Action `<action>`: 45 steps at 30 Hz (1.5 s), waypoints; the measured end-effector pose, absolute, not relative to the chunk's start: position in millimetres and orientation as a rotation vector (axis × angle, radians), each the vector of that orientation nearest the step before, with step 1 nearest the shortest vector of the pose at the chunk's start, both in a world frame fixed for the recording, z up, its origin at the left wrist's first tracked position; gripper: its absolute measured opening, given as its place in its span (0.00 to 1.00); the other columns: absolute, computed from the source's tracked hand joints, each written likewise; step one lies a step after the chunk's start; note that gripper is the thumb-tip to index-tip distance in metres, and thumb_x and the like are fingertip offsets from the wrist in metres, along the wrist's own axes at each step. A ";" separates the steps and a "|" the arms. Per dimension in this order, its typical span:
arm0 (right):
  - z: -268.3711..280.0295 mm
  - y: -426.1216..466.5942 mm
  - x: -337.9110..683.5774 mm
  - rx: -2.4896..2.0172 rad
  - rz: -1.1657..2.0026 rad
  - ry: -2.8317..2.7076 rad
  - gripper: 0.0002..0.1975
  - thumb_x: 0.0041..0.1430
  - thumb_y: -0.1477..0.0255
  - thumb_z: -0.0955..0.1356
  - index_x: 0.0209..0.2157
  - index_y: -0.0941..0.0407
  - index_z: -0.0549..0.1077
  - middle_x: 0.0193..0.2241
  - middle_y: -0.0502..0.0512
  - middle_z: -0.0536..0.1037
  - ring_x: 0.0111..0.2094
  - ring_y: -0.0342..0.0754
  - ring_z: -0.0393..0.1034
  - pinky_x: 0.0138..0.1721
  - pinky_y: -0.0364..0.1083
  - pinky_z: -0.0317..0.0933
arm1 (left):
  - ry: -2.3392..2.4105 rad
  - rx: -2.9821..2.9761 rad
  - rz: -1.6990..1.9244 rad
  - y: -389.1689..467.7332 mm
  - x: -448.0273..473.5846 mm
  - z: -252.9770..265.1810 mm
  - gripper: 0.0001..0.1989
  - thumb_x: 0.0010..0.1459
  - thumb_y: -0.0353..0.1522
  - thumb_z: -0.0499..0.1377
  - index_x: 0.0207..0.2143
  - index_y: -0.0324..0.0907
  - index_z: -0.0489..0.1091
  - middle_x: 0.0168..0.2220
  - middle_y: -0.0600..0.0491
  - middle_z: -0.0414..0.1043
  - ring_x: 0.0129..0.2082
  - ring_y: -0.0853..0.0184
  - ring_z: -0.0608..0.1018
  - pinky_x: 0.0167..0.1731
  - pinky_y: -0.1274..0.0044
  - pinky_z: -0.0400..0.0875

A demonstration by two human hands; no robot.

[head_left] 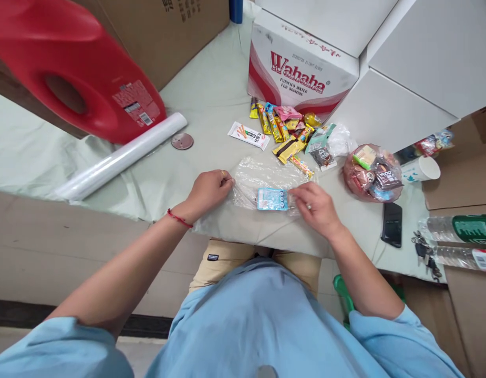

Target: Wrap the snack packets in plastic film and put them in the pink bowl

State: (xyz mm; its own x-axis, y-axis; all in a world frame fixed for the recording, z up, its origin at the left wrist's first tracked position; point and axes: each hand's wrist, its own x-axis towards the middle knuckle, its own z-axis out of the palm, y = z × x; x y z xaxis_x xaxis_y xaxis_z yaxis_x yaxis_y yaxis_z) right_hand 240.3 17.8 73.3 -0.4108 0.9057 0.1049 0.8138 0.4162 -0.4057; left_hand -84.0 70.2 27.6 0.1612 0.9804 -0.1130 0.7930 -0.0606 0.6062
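A crumpled sheet of clear plastic film (246,176) lies on the cloth-covered table in front of me. On it rests a small light-blue packet (272,199) with white markings. My left hand (212,193) is closed in a pinch at the film's left edge. My right hand (318,208) has its fingers curled together at the film's right side, with the fingertips close by the packet's right end. Exactly what lies between the right fingertips is partly hidden. Beyond the film is a pile of wrapped snacks (282,123), with a white snack packet (248,136) beside it.
A roll of film (124,157) and a brown disc (182,141) lie left, near a large red jug (89,68). Behind stands a Wahaha carton (298,68). To the right are a bowl of snacks (351,184), a paper cup (420,169), a phone (392,224), keys (426,254) and bottles (443,229).
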 end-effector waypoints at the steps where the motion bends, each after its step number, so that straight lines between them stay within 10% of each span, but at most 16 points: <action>1: 72.7 17.2 229.0 -1.385 0.519 -2.460 0.20 0.75 0.67 0.60 0.59 0.50 0.78 0.51 0.61 0.77 0.52 0.56 0.71 0.55 0.54 0.67 | 1.691 1.876 0.476 70.6 -86.7 28.1 0.15 0.61 0.38 0.53 0.36 0.45 0.78 0.35 0.48 0.82 0.34 0.57 0.79 0.41 0.66 0.74; 10: 38.5 38.4 198.9 -1.314 0.604 -2.615 0.18 0.73 0.69 0.65 0.59 0.51 0.78 0.53 0.62 0.72 0.51 0.55 0.68 0.55 0.53 0.65 | 1.894 2.161 1.447 -15.1 -67.0 58.1 0.12 0.65 0.28 0.56 0.47 0.45 0.76 0.45 0.44 0.78 0.50 0.55 0.79 0.51 0.61 0.75; 14: 35.4 39.8 203.6 -1.223 0.639 -2.573 0.15 0.72 0.69 0.67 0.55 0.53 0.80 0.51 0.63 0.72 0.49 0.55 0.68 0.53 0.54 0.66 | 1.292 2.389 1.248 -36.1 -13.6 41.2 0.21 0.66 0.23 0.51 0.56 0.45 0.74 0.52 0.45 0.81 0.53 0.61 0.80 0.51 0.67 0.75; 25: 30.8 110.6 239.5 -1.416 1.387 -1.873 0.15 0.63 0.68 0.68 0.49 0.57 0.80 0.38 0.54 0.82 0.40 0.50 0.79 0.49 0.52 0.72 | 1.541 2.386 0.597 -7.3 15.5 -3.2 0.21 0.72 0.28 0.51 0.63 0.45 0.72 0.65 0.48 0.74 0.61 0.54 0.73 0.56 0.62 0.66; 33: 26.5 176.7 242.0 -1.697 0.693 -2.172 0.24 0.61 0.70 0.69 0.58 0.58 0.77 0.59 0.64 0.77 0.58 0.57 0.71 0.64 0.57 0.62 | 1.583 2.441 0.605 -12.0 18.1 -6.8 0.22 0.75 0.30 0.48 0.65 0.46 0.71 0.66 0.50 0.74 0.61 0.55 0.72 0.55 0.61 0.63; 41: 31.1 168.9 224.9 -2.035 0.653 -2.325 0.12 0.58 0.67 0.73 0.41 0.59 0.80 0.33 0.55 0.81 0.35 0.51 0.73 0.41 0.46 0.64 | 1.573 2.448 0.566 -11.7 17.6 -4.3 0.22 0.75 0.31 0.47 0.65 0.46 0.71 0.66 0.51 0.73 0.59 0.55 0.72 0.52 0.62 0.64; 45: 42.6 166.9 223.5 -1.719 0.509 -2.498 0.06 0.57 0.69 0.72 0.33 0.58 0.78 0.35 0.56 0.80 0.41 0.52 0.72 0.49 0.48 0.61 | 1.572 2.459 0.544 -11.3 18.0 -3.9 0.22 0.75 0.31 0.47 0.65 0.46 0.70 0.66 0.50 0.73 0.57 0.55 0.73 0.49 0.62 0.64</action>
State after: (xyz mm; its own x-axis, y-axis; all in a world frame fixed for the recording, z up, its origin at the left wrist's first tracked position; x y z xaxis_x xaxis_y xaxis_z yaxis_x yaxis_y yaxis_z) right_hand 223.5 166.9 42.6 -0.3733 0.9185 -0.1304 0.8963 0.3208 -0.3062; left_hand 18.0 -11.3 -3.9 0.3766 0.9021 0.2106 0.8392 -0.4285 0.3349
